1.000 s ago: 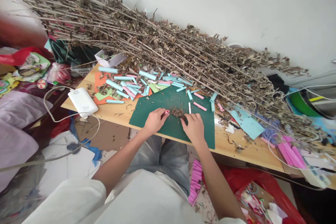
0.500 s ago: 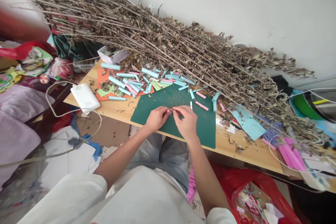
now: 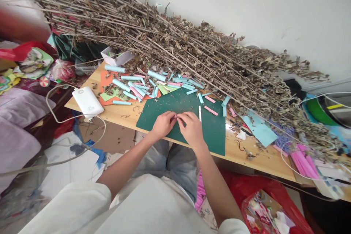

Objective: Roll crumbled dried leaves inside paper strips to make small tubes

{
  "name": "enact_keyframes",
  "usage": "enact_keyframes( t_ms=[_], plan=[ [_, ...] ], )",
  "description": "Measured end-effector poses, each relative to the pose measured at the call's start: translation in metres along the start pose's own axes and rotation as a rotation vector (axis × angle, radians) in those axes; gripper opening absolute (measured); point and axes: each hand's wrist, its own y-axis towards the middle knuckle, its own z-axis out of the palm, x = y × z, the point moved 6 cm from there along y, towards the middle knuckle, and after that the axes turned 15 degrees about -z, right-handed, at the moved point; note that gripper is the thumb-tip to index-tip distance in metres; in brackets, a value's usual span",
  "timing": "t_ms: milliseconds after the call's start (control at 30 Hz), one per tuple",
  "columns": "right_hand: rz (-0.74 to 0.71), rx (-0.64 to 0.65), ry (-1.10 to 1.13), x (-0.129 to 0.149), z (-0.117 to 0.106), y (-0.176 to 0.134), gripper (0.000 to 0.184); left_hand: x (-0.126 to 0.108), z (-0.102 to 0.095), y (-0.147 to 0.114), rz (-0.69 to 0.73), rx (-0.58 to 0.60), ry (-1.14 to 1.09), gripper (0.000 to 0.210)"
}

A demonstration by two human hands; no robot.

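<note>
Over the green cutting mat [image 3: 210, 137], near its front edge, my two hands meet at the fingertips. My left hand [image 3: 162, 125] is closed in a pinch on a small pink paper tube [image 3: 176, 116], mostly covered by the fingers. With thumb and forefinger pressed together at the tube's end, my right hand [image 3: 192, 128] is closed too; what it pinches is too small to make out. A thin white stick [image 3: 200, 113] lies on the mat just beyond the right hand. Blue paper rolls [image 3: 156, 76] and pink paper rolls [image 3: 211, 110] lie scattered past both hands.
Long dried leafy stalks [image 3: 170, 40] stretch along the wall behind the table. A white power bank [image 3: 88, 101] with a cable sits at the left edge. Blue paper [image 3: 259, 128] and leaf crumbs lie to the right. A red bag [image 3: 236, 190] of scraps stands below.
My right hand has moved slightly left, its fingertips now up against the left hand's at the pink tube. More of the white stick shows. My left hand has hardly moved.
</note>
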Motion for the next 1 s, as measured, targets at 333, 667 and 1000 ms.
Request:
enact_keyframes(
  t_ms=[333,667,1000],
  plan=[
    [0.098,-0.067,0.143,-0.012,0.0,0.0,0.013,-0.001,-0.001,0.001,-0.013,0.005,0.011,0.022],
    [0.065,-0.092,0.142,-0.011,0.002,-0.005,0.018,0.001,0.002,0.001,-0.013,0.005,-0.007,0.013],
    [0.067,-0.098,0.152,-0.011,0.003,-0.002,0.019,0.002,0.003,0.001,-0.012,-0.001,-0.002,0.014]
  ],
)
